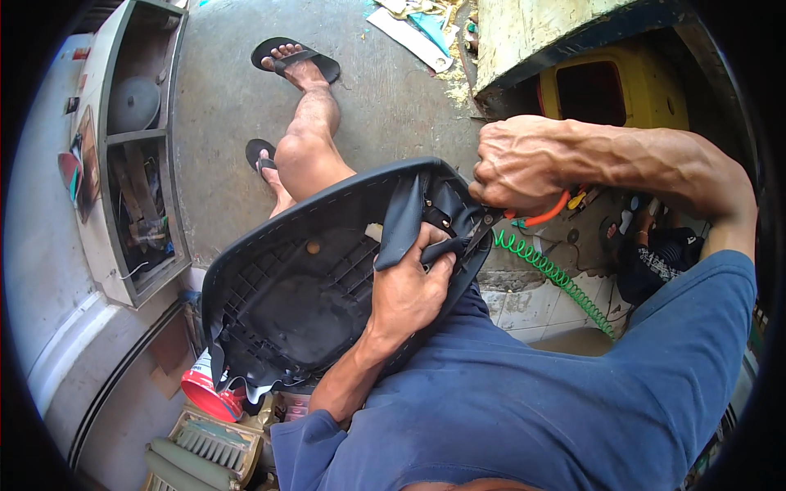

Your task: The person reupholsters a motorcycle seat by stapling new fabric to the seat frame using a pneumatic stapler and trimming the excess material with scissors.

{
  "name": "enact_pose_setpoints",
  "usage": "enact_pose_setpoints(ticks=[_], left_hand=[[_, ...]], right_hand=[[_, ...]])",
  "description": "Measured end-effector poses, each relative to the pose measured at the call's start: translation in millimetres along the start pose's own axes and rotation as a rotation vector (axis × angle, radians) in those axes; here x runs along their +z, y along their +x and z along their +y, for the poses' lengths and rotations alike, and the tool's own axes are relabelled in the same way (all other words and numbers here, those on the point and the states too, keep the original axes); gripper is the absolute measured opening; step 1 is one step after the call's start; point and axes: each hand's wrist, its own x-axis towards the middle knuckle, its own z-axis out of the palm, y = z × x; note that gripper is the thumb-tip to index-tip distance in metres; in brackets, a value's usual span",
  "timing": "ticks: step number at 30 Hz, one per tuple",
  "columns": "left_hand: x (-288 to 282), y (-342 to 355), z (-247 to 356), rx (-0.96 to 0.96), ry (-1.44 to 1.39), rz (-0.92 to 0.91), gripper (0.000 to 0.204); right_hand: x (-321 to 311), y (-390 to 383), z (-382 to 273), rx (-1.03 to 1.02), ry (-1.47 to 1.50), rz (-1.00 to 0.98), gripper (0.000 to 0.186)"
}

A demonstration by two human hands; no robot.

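Note:
An upturned black motorcycle seat (286, 299) lies across my lap, its ribbed plastic underside facing up. My left hand (409, 290) is closed on a loose flap of the black seat cover (401, 221) at the seat's right end, bunching it over the rim. Beside that end, my right hand (520, 164) is curled into a fist around what look like orange-handled scissors (547, 214). Their pivot and dark blades reach down to the seat's edge by the cover. My right fingers hide part of the handles.
A green coiled hose (557, 274) hangs right of the seat. Past it another person (655, 262) sits low. An open cabinet (143, 147) stands left, a red and white tub (217, 389) below it. Scraps (422, 37) lie on the floor ahead, near a worn bench (557, 37).

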Motion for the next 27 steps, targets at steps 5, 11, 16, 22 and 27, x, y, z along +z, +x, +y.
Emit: enact_pose_setpoints(ticks=[5, 11, 16, 22, 27], left_hand=[[-2, 0, -3, -0.098, -0.097, -0.035, 0.012], [-5, -7, -8, -0.155, -0.193, -0.081, 0.012], [-4, -7, -11, 0.094, -0.109, 0.023, 0.016], [-6, -12, -32, 0.069, -0.292, 0.046, 0.015], [-8, -19, -23, 0.307, -0.117, 0.111, 0.014]], right_hand=[[2, 2, -8, 0.054, 0.1, 0.18, 0.028], [-7, 8, -22, -0.011, -0.039, -0.005, 0.026], [-9, 12, -22, 0.051, 0.005, 0.105, 0.029], [-16, 21, -33, 0.053, -0.042, -0.027, 0.024], [-5, 25, -42, 0.054, -0.153, 0.195, 0.014]])
